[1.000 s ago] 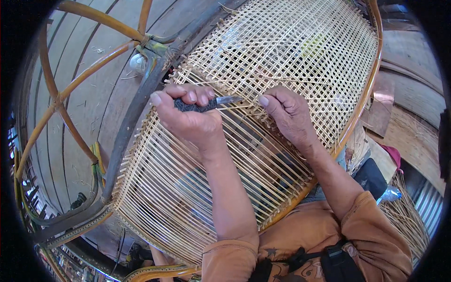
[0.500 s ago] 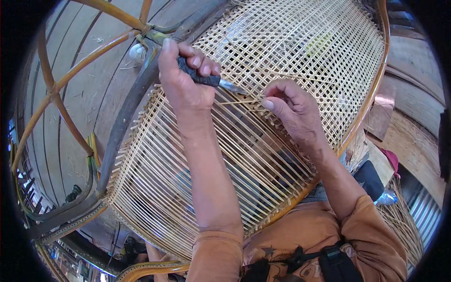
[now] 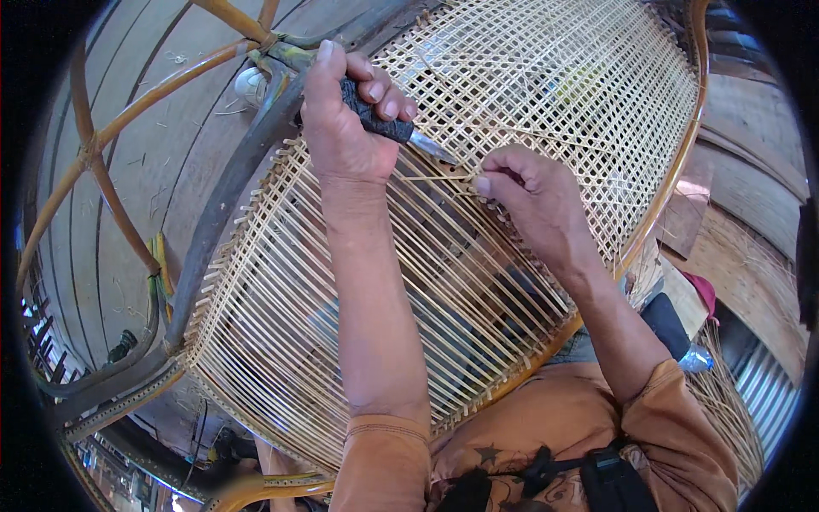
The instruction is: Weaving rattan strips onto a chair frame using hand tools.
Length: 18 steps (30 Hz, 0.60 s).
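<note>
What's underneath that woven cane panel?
Through the cane panel gaps, a wooden plank floor shows. Lower down, dark shapes lie below the strands, too covered to identify.

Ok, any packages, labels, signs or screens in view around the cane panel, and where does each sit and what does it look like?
No labels, signs or screens show.
Plastic bottle: the only container, lying at the lower right beside the person's right elbow; clear with a blue band.
Elsewhere only the woven cane panel, the left hand gripping a black-handled tool, and the right hand on the strands.
</note>
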Tool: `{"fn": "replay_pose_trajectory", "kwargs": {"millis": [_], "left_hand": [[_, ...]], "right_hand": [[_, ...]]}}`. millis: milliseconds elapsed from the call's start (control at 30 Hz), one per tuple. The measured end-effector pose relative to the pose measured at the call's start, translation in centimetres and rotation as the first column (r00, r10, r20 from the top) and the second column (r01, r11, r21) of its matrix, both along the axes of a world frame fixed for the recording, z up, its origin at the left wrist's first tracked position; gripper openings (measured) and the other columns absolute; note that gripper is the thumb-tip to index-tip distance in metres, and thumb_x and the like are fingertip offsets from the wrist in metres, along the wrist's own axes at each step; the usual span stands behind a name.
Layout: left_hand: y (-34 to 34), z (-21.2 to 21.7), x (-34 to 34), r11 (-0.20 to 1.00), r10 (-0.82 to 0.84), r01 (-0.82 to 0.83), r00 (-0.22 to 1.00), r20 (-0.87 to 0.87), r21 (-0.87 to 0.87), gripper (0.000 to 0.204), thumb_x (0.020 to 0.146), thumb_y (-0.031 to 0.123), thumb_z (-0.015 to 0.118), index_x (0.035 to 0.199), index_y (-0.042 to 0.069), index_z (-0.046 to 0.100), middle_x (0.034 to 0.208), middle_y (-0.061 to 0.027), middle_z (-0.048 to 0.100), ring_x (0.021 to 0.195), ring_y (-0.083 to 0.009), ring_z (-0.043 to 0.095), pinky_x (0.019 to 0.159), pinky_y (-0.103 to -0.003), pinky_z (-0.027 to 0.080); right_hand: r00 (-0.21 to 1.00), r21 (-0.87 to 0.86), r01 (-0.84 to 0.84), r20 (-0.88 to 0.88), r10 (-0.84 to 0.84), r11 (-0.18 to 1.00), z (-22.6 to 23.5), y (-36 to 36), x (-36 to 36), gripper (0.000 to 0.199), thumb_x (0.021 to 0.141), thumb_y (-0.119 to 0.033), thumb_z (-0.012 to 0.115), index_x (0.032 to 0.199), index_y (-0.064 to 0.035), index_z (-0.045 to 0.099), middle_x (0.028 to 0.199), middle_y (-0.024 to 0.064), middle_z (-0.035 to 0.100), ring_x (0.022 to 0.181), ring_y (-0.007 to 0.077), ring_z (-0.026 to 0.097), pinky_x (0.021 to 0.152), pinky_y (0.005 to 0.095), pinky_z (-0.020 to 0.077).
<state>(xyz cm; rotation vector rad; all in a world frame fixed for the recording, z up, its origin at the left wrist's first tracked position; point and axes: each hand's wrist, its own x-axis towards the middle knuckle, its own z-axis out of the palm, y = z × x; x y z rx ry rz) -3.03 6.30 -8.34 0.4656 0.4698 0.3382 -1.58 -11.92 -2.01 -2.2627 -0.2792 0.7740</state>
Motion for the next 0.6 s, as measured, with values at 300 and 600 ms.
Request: {"fn": "replay_pose_trajectory", "kwargs": {"millis": [300, 600], "left_hand": [[0.2, -0.6, 0.5, 0.999, -0.021, 0.022, 0.999, 0.04, -0.035, 0.035, 0.085, 0.039, 0.059, 0.072, 0.008, 0.05, 0.059, -0.0019, 0.043, 0.051, -0.0144, 0.043, 0.051, -0.033, 0.041], [0.4, -0.9, 0.6, 0.996, -0.023, 0.029, 0.998, 0.062, -0.088, 0.033, 0.084, 0.033, 0.06, 0.068, 0.006, 0.05, 0.059, -0.0029, 0.042, 0.05, -0.0153, 0.044, 0.048, -0.033, 0.041]], "right_hand": [[0.999, -0.29, -0.034, -0.001, 0.036, 0.957, 0.9, 1.9, 0.4, 0.022, 0.075, -0.015, 0.051, 0.076, 0.0019, 0.065, 0.068, 0.0224, 0.061, 0.063, 0.0345, 0.06, 0.065, 0.0397, 0.0479], [0.988, -0.375, -0.016, -0.147, -0.042, 0.927, 0.9, 2.6, 1.2, 0.02, 0.067, -0.013, 0.051, 0.064, 0.0049, 0.061, 0.054, 0.0181, 0.054, 0.052, 0.0271, 0.058, 0.055, 0.0388, 0.0472]]}}
